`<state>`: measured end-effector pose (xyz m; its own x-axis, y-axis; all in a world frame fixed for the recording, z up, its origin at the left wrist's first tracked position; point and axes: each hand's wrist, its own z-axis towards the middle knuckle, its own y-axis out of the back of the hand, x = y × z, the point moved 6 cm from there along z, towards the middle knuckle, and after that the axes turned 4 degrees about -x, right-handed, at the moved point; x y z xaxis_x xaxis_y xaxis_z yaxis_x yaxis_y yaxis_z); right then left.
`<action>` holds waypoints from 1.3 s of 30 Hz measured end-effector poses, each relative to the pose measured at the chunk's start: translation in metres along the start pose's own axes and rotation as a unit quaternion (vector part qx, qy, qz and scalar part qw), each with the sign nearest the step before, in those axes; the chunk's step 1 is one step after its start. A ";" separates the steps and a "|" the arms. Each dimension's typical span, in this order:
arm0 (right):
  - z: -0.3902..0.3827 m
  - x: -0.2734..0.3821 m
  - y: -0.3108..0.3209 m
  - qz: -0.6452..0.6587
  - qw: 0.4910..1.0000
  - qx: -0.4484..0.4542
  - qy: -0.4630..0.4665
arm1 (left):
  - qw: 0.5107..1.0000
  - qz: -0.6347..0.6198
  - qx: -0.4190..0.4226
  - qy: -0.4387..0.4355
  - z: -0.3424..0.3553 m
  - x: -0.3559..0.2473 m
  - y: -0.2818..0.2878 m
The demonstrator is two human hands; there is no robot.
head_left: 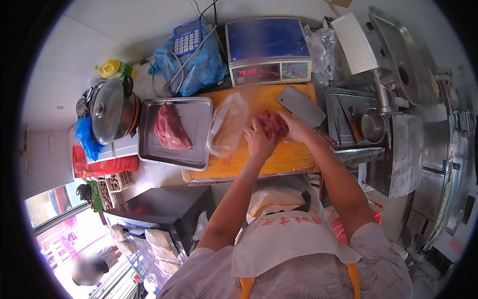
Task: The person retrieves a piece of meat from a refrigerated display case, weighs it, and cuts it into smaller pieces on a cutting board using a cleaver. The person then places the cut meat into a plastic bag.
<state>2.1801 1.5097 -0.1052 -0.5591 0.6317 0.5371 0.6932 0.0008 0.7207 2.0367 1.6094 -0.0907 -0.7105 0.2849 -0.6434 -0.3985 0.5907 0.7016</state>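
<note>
Both hands are closed around cut red raw meat [272, 124] over the orange cutting board [249, 172]. My left hand [260, 143] grips it from the left and near side. My right hand [297, 128] presses on its right side, its fingers partly hidden by the meat. Just beyond my right hand lies a cleaver [301, 105], its dark handle pointing toward me by my right wrist. Left of the meat, a clear plastic bag [228, 127] rests partly on the board. A larger piece of raw meat [171, 128] sits in a metal tray [199, 154] farther left.
Behind the board stands a blue-topped weighing scale [267, 40]. A blue calculator [187, 38] rests on blue plastic bags at the back left. On the right are a meat grinder [384, 87] and a tray [348, 144] holding a knife and a metal cup. A lidded pot [113, 109] stands left.
</note>
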 end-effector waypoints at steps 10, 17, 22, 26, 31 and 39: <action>-0.009 0.049 0.000 0.257 0.955 0.131 -0.071 | 0.997 -0.031 0.052 -0.055 0.011 0.022 0.006; -0.044 0.072 0.031 0.268 0.961 0.070 -0.020 | 0.916 -0.335 0.222 -0.001 -0.001 0.009 0.025; -0.090 0.096 0.092 0.277 0.959 0.015 0.055 | 0.941 -0.269 0.187 -0.082 -0.030 -0.041 0.067; -0.146 0.115 0.183 0.310 0.940 -0.086 0.110 | 0.901 -0.340 0.236 -0.134 -0.053 -0.149 0.115; -0.219 0.107 0.319 0.370 0.899 -0.166 0.163 | 0.800 -0.471 0.308 -0.207 -0.074 -0.321 0.144; -0.261 -0.009 0.457 0.279 0.914 -0.273 0.110 | 0.791 -0.335 0.340 -0.384 -0.047 -0.509 0.059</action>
<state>2.3835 1.3023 0.3335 -0.3082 0.2439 0.9195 0.6012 -0.6992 0.3869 2.3475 1.4635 0.2925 0.1930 -0.0433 -0.9802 0.0524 0.9981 -0.0337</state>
